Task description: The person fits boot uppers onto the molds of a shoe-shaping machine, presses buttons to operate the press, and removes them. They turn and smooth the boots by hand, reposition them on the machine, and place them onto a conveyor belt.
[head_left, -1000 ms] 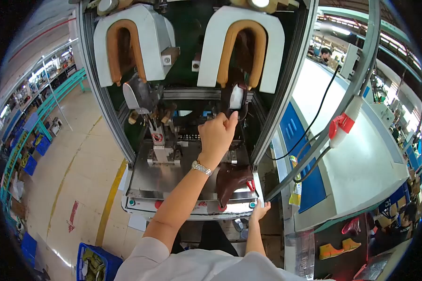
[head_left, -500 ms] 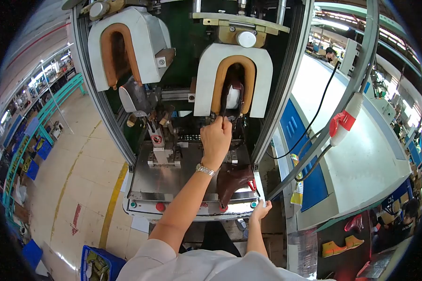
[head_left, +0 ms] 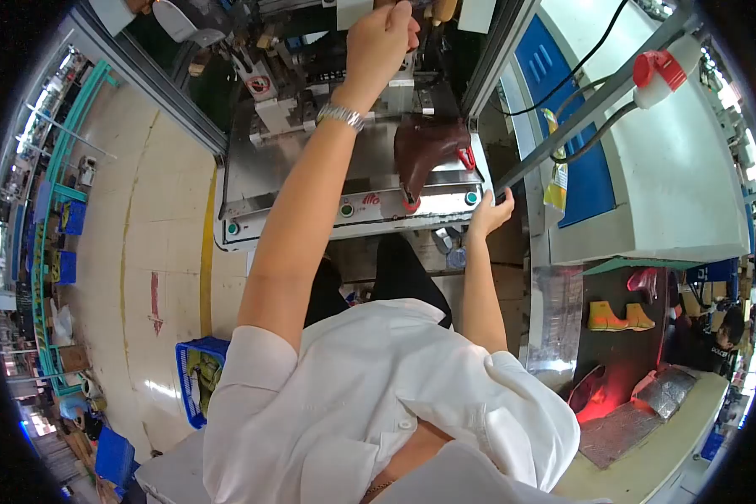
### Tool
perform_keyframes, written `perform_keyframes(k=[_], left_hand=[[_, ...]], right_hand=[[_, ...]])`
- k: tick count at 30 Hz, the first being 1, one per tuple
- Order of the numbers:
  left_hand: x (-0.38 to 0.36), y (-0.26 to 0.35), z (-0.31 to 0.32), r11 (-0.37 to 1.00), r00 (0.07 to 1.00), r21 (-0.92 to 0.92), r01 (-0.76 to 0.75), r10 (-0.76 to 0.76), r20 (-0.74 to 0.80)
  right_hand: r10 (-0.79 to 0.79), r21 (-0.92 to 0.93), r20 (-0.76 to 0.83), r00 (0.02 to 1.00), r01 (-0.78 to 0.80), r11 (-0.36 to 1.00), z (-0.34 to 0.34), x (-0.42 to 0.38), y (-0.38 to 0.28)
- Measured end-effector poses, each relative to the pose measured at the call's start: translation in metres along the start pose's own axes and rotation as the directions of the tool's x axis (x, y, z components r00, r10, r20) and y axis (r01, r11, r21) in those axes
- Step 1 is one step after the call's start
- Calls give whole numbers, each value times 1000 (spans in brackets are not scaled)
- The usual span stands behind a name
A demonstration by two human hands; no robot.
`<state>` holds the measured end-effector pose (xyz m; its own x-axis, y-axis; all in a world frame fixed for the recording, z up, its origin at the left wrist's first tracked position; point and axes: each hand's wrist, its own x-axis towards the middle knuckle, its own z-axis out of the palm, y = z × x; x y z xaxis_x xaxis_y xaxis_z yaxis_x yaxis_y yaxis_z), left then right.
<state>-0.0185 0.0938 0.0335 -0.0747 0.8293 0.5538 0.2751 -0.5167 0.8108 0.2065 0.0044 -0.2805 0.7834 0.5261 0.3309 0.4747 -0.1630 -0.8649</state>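
My left hand (head_left: 382,50), with a metal-band watch (head_left: 341,117) on its wrist, reaches up to the machine (head_left: 265,172) at the top of the view. Its fingers are curled closed near the lower end of the right-hand mould, and what they grip is hidden. A dark brown leather boot upper (head_left: 428,151) with red trim lies on the metal plate, its narrow end hanging over the front panel. My right hand (head_left: 490,215) is at the machine's front right corner, beside the green button (head_left: 471,198), fingers apart with nothing visible in them.
A white cabinet with a blue panel (head_left: 592,189) stands at right behind a slanted metal post with a red-and-white plug (head_left: 659,76). Yellow-orange boots (head_left: 620,317) sit on a conveyor, where a person (head_left: 718,340) is nearby. A blue basket (head_left: 195,378) is at lower left.
The view has tilted down, so the moulds have mostly left the top of the frame. My left hand stays closed by the right mould; my right hand remains at the front corner.
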Motion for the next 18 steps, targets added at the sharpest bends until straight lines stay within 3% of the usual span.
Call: perform_keyframes(k=[2, 3, 5, 6, 7, 8, 9, 11, 13, 14, 15, 16, 18], left_hand=[[-21, -32, 0, 992, 994, -66, 104, -102, 24], [-37, -54, 2, 979, 982, -66, 191, -190, 12], [-74, -152, 12, 949, 998, 317, -1, 20, -56], [-95, -182, 18, 919, 930, 156, 363, -368, 4], [-114, -198, 21, 726, 718, 25, 688, -685, 122], [-126, -201, 25, 522, 556, -194, 831, -796, 239], [-136, -203, 27, 247, 390, -368, 896, -833, 392], [-154, -223, 34, 86, 425, -546, 833, -731, 533], [-155, -213, 30, -18, 467, -607, 794, -622, 628], [-153, -193, 16, -29, 478, -603, 797, -579, 660], [-152, -154, -3, -72, 453, -576, 814, -543, 707], [-149, -116, -21, -111, 417, -538, 835, -511, 752], [-152, -78, -34, 7, 429, -489, 872, -492, 758]], right_hand=[[-156, 130, 54, 986, 148, 981, -2, 4, -9], [-134, 219, 136, 982, 102, 970, 4, 10, -12], [-120, 394, 292, 949, -5, 919, 27, 34, -25], [-156, 369, 329, 932, 25, 929, 43, 48, -28], [-191, 345, 366, 911, 58, 937, 64, 63, -30], [-177, 260, 382, 907, 79, 963, 84, 75, -34], [-148, 259, 526, 838, 8, 966, 95, 85, -39], [153, 71, 822, 548, -366, 928, 90, 87, -60], [-122, 362, 721, 682, -220, 906, 106, 82, -42], [-52, 329, 842, 537, -434, 839, 47, 73, -100], [-164, 380, 855, 493, -378, 844, 33, 76, -98], [-187, 456, 851, 490, -514, 727, 10, 64, -115], [-298, 523, 838, 456, -519, 676, -27, 43, -138]])
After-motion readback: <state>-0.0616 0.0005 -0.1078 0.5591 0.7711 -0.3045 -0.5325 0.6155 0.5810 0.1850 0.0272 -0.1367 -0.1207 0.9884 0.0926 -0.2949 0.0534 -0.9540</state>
